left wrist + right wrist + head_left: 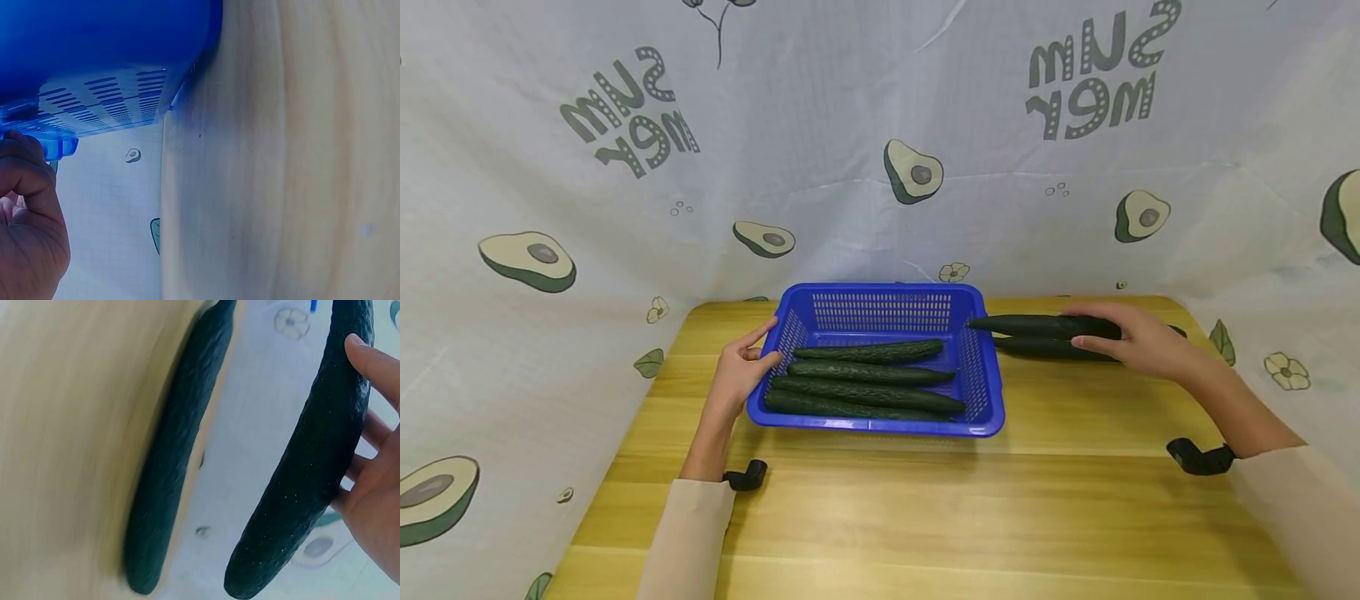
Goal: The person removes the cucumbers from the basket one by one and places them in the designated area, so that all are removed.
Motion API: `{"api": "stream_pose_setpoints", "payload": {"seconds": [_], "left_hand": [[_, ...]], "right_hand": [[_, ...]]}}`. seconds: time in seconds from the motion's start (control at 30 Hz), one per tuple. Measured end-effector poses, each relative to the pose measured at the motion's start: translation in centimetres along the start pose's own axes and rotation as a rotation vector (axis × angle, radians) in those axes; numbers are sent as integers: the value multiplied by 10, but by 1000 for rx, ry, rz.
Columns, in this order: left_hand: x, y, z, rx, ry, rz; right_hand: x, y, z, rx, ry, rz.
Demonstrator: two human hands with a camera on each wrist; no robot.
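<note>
A blue plastic basket [880,428] with slotted sides stands at the far middle of the table. Several dark green cucumbers [871,374] lie side by side in it, lengthwise. My left hand [739,373] grips the basket's left rim, fingers curled at the edge in the left wrist view. To the right of the basket, my right hand [1142,340] holds a cucumber [300,456] between thumb and fingers, its left tip overlapping the basket's right rim in the head view. Below it, another cucumber [175,456] lies on the table, a gap between the two in the right wrist view.
The wooden table [880,508] ends at the back against a pale hanging cloth [835,108] printed with avocados and lettering. More of this cloth hangs along the left and right sides. A black wrist camera [1201,457] sticks out beside the right sleeve.
</note>
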State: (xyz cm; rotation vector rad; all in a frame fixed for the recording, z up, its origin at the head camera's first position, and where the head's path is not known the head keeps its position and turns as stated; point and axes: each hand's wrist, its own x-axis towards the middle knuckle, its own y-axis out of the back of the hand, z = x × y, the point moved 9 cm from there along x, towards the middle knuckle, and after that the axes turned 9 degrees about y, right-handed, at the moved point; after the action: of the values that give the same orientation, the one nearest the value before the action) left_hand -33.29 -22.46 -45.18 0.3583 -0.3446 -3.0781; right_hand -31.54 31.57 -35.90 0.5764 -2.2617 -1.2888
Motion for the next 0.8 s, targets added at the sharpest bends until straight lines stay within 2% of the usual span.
{"api": "stream_pose_setpoints", "payload": {"seconds": [0.3,0.5,0.8], "left_hand": [[2,2,1,6,-5,15],[2,4,-1,13,0,27],[4,2,-4,15,5,13]], "right_hand": [[-30,4,36,-60,-46,36],[-38,-6,51,-93,-45,48],[-42,-36,58,-75,-40,-44]]}}
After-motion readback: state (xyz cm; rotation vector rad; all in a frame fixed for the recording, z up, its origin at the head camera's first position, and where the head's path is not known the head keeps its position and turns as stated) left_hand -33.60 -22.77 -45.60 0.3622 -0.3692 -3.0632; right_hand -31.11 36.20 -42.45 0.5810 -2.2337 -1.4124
